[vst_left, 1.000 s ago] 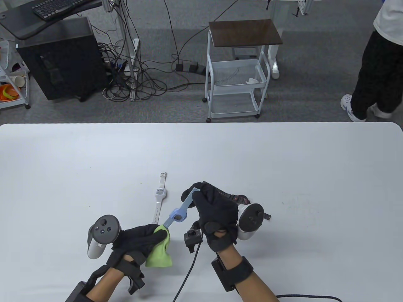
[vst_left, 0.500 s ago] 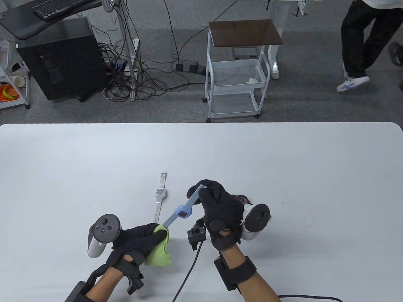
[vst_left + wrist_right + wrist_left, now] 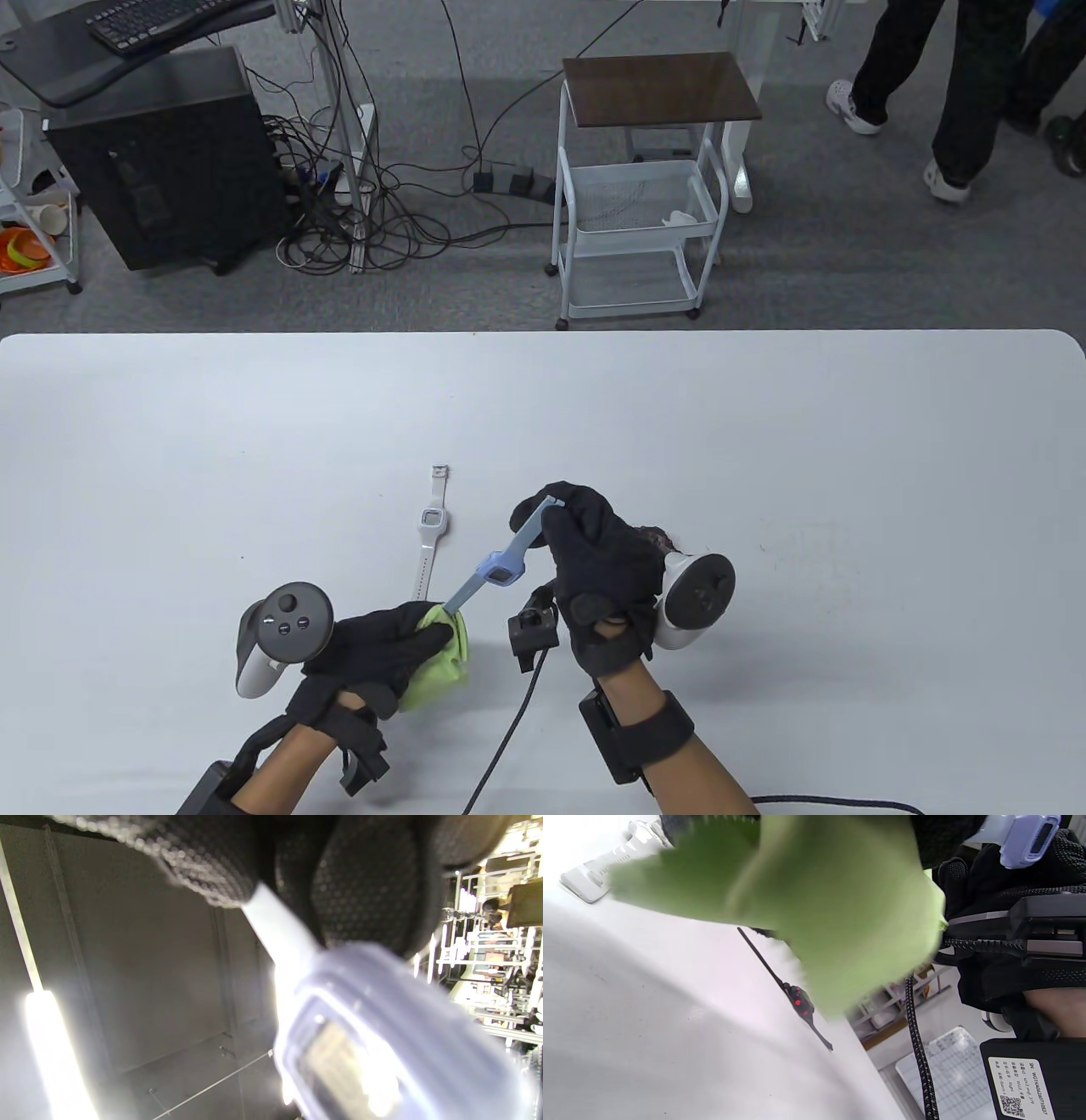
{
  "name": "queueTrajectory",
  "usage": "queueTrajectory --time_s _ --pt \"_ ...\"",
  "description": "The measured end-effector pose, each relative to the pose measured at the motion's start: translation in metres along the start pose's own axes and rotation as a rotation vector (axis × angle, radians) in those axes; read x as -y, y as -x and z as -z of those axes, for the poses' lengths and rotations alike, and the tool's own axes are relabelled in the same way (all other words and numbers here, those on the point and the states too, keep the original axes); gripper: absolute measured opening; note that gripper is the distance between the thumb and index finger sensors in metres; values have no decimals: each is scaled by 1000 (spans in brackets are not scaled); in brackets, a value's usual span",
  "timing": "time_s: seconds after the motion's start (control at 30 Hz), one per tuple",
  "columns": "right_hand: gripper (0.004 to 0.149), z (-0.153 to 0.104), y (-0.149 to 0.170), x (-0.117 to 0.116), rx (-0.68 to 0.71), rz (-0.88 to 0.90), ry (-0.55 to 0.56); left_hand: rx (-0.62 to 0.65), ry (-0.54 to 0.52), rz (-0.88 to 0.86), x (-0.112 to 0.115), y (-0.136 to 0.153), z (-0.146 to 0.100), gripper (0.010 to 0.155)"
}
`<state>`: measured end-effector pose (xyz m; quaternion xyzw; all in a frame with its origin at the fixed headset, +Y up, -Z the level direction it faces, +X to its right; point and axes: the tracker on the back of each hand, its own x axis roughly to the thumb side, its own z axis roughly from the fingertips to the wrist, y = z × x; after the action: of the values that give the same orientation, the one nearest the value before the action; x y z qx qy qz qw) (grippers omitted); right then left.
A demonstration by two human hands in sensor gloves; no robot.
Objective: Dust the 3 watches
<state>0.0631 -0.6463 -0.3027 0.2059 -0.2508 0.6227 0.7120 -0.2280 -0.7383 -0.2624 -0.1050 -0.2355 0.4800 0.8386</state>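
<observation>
- The blue watch (image 3: 496, 577) is held clear of the desk (image 3: 764, 441), stretched diagonally between both hands, its face turned up.
- The right hand (image 3: 594, 560) pinches the far strap end between curled fingers and thumb; the right wrist view confirms the strap emerging from the fingertips.
- The left hand (image 3: 373, 649) is curled round a green cloth (image 3: 437, 666), which wraps the near strap end.
- Handling judgement: the watch looks light, its strap soft and flexible and likely to sag unless kept taut; the face is the fragile part. Holding by the strap ends suits wiping along the band.
- The white watch (image 3: 431, 531) lies flat on the desk just left of the blue one, untouched.
- A dark watch (image 3: 799, 1005) with red markings lies on the desk, mostly hidden behind the right hand in the table view.
</observation>
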Motion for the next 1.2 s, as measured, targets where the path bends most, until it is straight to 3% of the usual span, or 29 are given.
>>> queueTrajectory --time_s 0.37,0.6,0.9,1.2 --pt "37 3 -8 6 39 -30 17 13 5 32 2 -3 1 48" --pt "37 7 -12 12 55 -25 31 -1 -4 -40 3 2 0 47" --pt "37 15 -9 34 36 -73 84 -33 -42 -25 -5 8 -2 48" --pt "37 16 7 44 -23 -70 129 -22 39 -62 2 7 1 51"
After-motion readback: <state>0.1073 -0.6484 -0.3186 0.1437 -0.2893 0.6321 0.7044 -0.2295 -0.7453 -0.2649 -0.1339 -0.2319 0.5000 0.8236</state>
